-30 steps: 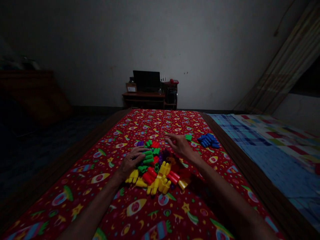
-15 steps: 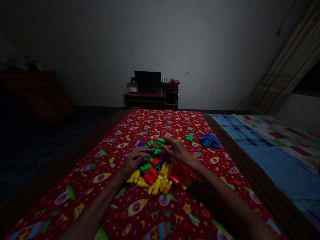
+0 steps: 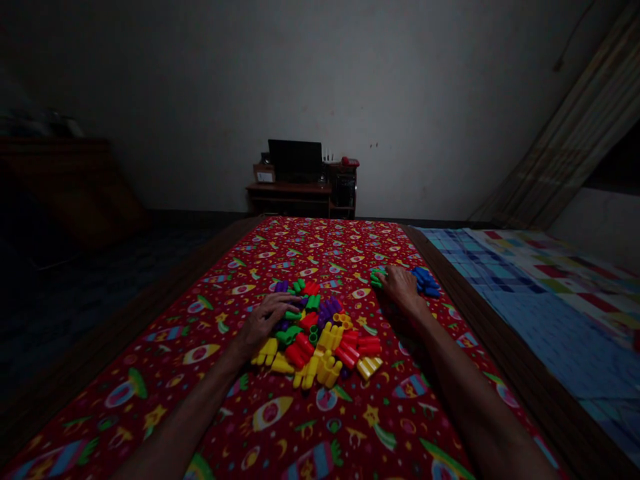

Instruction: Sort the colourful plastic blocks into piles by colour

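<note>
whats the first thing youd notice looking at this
The heap of bright plastic building blocks in the middle of the red rocket-print bedsheet grabs the eye first, with the left hand resting on its edge. To its right, the right hand sits between green blocks and blue blocks. Far behind, a dark monitor stands on a desk.

Green plastic blocks (image 3: pixel 377 279) partly hidden by right hand (image 3: pixel 403 290), block pile (image 3: pixel 320 340) partly covered by left hand (image 3: pixel 265 323), forearms (image 3: pixel 175 433) cut off by lower edge, desk objects (image 3: pixel 265 173) too small and dim to identify

Red rocket-print bedsheet (image 3: pixel 320 250), heap of multicoloured plastic blocks (image 3: pixel 320 337), blue blocks (image 3: pixel 426 282) further right
</note>
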